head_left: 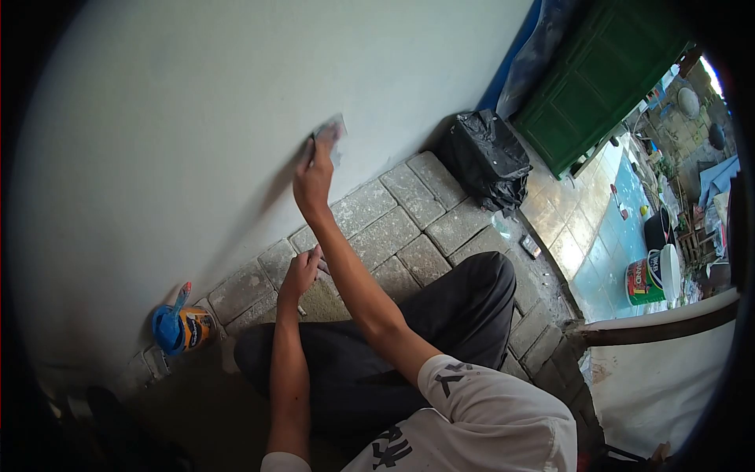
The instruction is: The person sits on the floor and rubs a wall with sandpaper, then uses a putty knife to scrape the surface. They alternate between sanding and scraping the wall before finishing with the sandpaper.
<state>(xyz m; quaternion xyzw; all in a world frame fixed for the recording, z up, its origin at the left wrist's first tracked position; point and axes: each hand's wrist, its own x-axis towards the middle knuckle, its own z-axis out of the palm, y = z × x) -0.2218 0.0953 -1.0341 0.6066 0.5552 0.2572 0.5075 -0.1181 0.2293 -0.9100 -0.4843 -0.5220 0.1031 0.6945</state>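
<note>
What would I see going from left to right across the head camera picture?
blue-lidded can → right hand pressing a grey pad to the wall → black bag → paint bucket

The right hand (313, 177) presses a small grey pad (332, 132) against the white wall (197, 118). The left hand (303, 271) is down at the grey paving stones (393, 228) beside the person's knee. A blue-lidded can (182, 326) stands at the wall's foot.
</note>
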